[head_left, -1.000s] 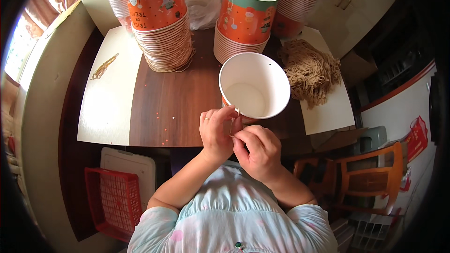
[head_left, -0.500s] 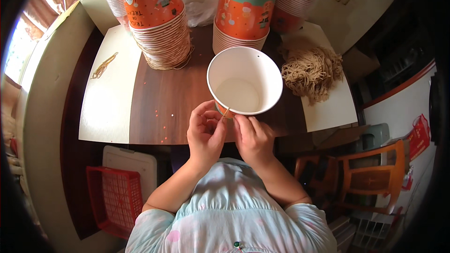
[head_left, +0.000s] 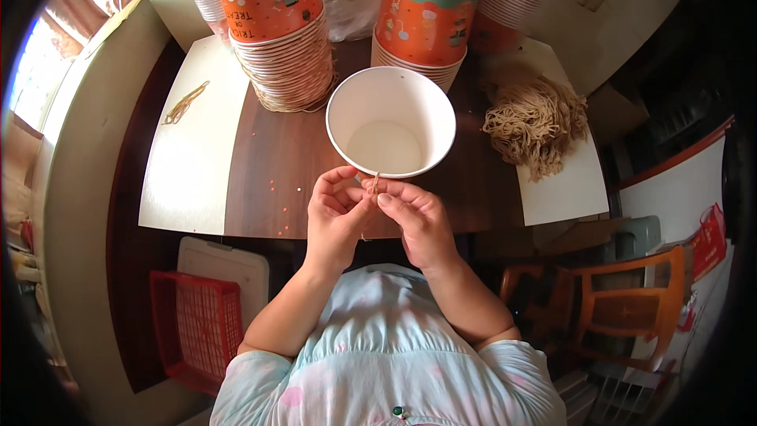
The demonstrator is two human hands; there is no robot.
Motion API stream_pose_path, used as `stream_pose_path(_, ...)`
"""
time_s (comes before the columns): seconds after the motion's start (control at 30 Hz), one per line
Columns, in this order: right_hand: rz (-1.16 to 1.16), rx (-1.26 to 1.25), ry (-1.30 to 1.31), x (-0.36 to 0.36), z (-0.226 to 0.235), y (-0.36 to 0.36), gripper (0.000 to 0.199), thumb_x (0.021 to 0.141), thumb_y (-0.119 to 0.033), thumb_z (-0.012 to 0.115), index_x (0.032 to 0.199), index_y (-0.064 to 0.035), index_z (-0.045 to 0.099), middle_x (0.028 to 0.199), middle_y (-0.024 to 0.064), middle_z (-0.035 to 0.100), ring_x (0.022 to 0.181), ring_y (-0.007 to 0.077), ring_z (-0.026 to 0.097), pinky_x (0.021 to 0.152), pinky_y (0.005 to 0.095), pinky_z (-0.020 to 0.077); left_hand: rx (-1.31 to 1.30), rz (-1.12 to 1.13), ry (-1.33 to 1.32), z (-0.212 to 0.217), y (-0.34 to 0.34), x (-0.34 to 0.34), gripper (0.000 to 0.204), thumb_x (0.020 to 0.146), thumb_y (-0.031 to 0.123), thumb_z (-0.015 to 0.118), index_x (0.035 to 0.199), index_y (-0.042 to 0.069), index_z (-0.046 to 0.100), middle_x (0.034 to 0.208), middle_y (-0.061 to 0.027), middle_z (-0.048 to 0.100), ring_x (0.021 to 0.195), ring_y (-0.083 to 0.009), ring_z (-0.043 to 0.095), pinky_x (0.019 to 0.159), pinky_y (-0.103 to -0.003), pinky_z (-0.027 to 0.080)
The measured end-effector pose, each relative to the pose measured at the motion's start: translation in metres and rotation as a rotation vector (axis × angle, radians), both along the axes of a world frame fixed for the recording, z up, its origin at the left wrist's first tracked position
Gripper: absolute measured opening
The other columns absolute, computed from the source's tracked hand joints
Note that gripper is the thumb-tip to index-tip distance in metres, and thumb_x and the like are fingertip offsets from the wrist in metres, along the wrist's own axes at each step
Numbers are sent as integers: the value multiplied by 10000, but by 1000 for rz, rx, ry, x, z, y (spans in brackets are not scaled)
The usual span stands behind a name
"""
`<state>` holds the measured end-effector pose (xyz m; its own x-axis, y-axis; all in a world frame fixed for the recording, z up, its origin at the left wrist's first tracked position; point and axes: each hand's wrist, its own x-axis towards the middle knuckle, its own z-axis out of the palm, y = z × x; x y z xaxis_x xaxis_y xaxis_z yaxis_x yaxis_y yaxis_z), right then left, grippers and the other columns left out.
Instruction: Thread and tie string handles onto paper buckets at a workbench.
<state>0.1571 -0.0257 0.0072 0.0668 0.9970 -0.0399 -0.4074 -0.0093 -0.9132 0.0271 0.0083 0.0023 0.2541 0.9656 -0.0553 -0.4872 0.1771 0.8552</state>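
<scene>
A paper bucket, white inside, stands near the front of the table with its mouth tilted toward me. A thin tan cord comes off its near rim. The thumb and fingers of my left hand pinch this cord just below the rim. From the other side, my right hand is closed on the same cord, its thumb over the index finger. A small loop or knot seems to sit between the fingertips, too small to make out. The tail of the cord hangs down between the hands.
Behind stand upside-down stacks of orange and green paper buckets, one wound with cord, another plain. A heap of tan cords lies at the right, a few loose cords at the left. A red basket and wooden chair flank me.
The bucket has shifted left, and its mouth has turned slightly. My hands have come closer together at the cord, with the right thumb now pressed over it. The whole view has shifted slightly.
</scene>
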Motion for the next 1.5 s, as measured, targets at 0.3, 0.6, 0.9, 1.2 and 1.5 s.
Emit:
stream_pose_path(0.3,96,-151,468,-5,-5,1,238,916,-145,551,1116,-44,632,1113,58,638,957,146,593,854,309,453,-10,37,-114,5,-5,2,390,860,-30,620,1189,-17,411,899,-106,661,843,-137,640,749,-244,521)
stream_pose_path(0.6,2,-192,408,-4,-13,0,243,911,-148,549,1122,-64,635,1084,48,646,965,137,591,870,307,453,296,166,149,-9,-11,6,266,849,-87,599,1089,-13,512,991,-94,631,854,-110,625,736,-215,504)
stream_pose_path(0.9,18,-168,497,-5,-8,-1,188,902,-124,572,1057,-57,654,1015,39,661,930,119,601,830,280,477,794,328,620,3,-10,6,179,770,-102,628,927,-16,617,954,-114,636,736,-116,648,573,-213,510)
stream_pose_path(1.2,35,-204,561,-2,-9,1,193,907,-160,559,1049,-56,639,986,49,661,904,141,615,817,293,481,450,121,352,3,-9,-1,98,835,-81,597,917,-28,602,839,-26,629,680,-41,554,580,-170,431)
stream_pose_path(1.5,-84,-167,100,15,-7,-1,198,938,-190,567,1037,-29,626,871,54,670,737,108,604,683,233,474,310,114,277,3,0,-8,63,851,-79,584,906,-49,592,833,-48,646,686,-50,565,612,-177,446)
